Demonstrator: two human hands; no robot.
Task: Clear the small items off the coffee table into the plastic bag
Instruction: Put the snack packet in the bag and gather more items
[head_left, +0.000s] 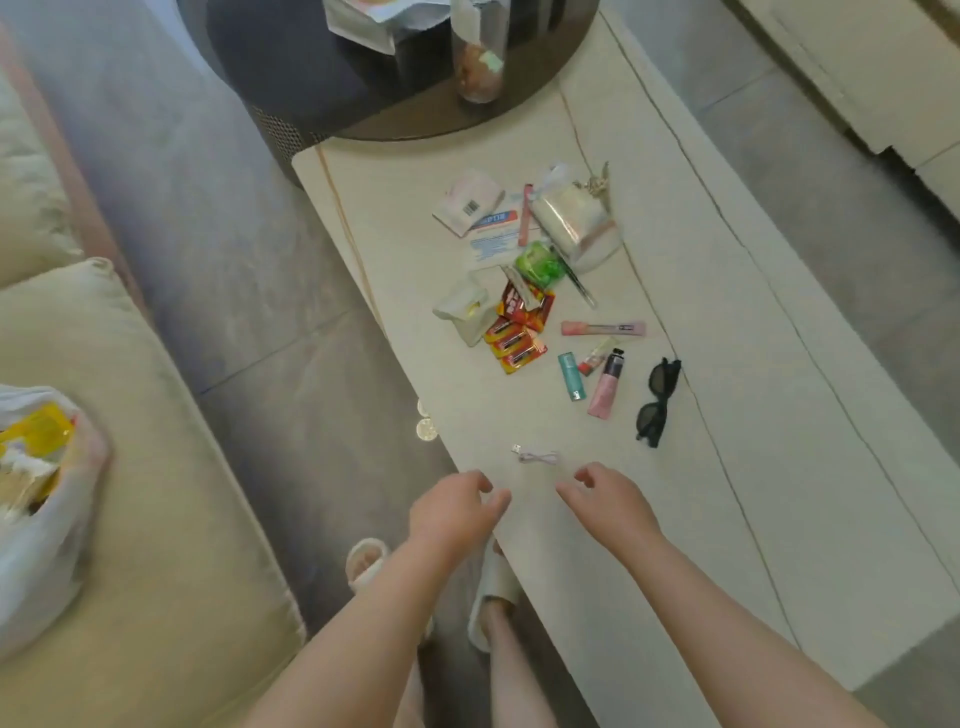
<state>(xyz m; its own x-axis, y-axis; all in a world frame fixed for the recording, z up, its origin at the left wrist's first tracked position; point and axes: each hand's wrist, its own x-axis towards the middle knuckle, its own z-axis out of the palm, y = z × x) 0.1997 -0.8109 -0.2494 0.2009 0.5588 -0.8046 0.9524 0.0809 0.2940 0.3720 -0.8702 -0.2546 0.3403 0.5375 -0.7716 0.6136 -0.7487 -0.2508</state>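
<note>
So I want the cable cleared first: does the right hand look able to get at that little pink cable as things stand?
Probably yes. The right hand hovers just short of the pink cable, holding nothing, and only bare coffee table lies between them. The left hand is beside it, not across the path.

Sunglasses (658, 402) lie right of tubes (605, 384) on table (727, 467).

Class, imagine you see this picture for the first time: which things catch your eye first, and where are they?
First, the two bare hands, left hand and right hand, low in the middle, empty, above a small pink cable on the pale coffee table. Beyond lie scattered small things: red-and-yellow packets, a green pouch, black sunglasses. A white plastic bag sits on the sofa at the left.
</note>
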